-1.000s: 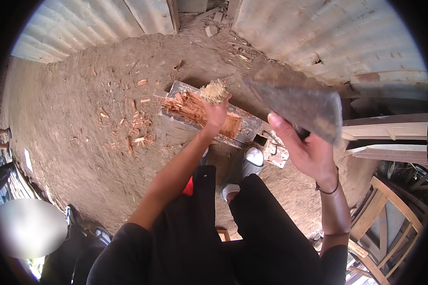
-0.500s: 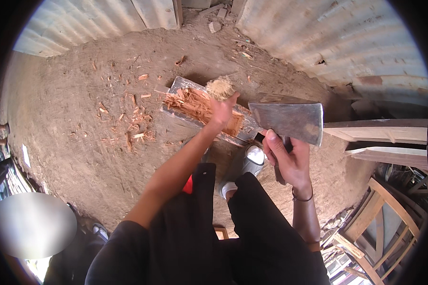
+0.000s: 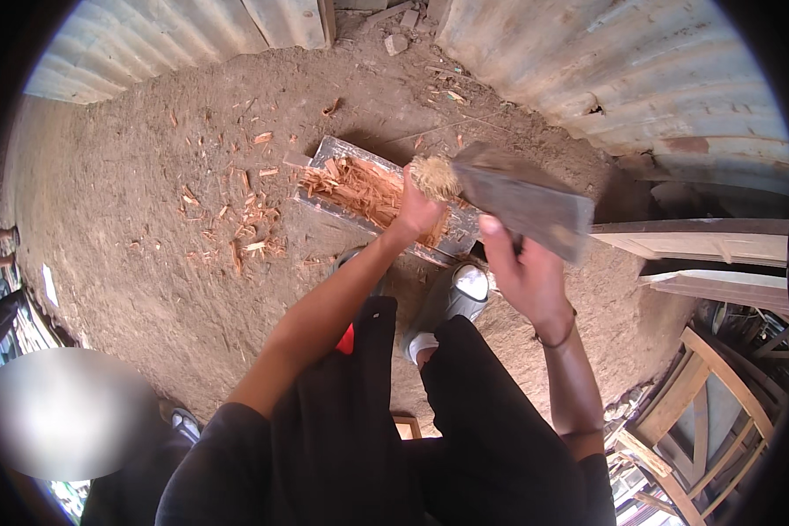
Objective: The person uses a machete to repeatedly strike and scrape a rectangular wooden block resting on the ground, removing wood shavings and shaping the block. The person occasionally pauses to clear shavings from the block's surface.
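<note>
A weathered wooden block (image 3: 346, 151) lies on the dirt, with a reddish hollow cut along it and torn wood chips (image 3: 359, 186) inside. Over the hollow, my left hand (image 3: 421, 213) is closed around a chisel, whose round wooden butt (image 3: 436, 178) is frayed and straw-coloured. The chisel's lower end is hidden below my hand. My right hand (image 3: 535, 282) grips an axe by its handle. The axe's broad grey head (image 3: 526, 200), blurred by motion, reaches the right side of the butt; whether they touch, I cannot tell.
My grey shoe (image 3: 458, 298) stands at the block's near right end. Loose chips (image 3: 252, 232) litter the dirt to the left. Wooden boards (image 3: 710, 241) and a broken chair frame (image 3: 693, 412) are at the right. Corrugated metal sheets (image 3: 622, 79) rise at the far side.
The axe has swung leftward and up from right of the block to beside the chisel's butt. My left hand and the chisel have moved slightly right.
</note>
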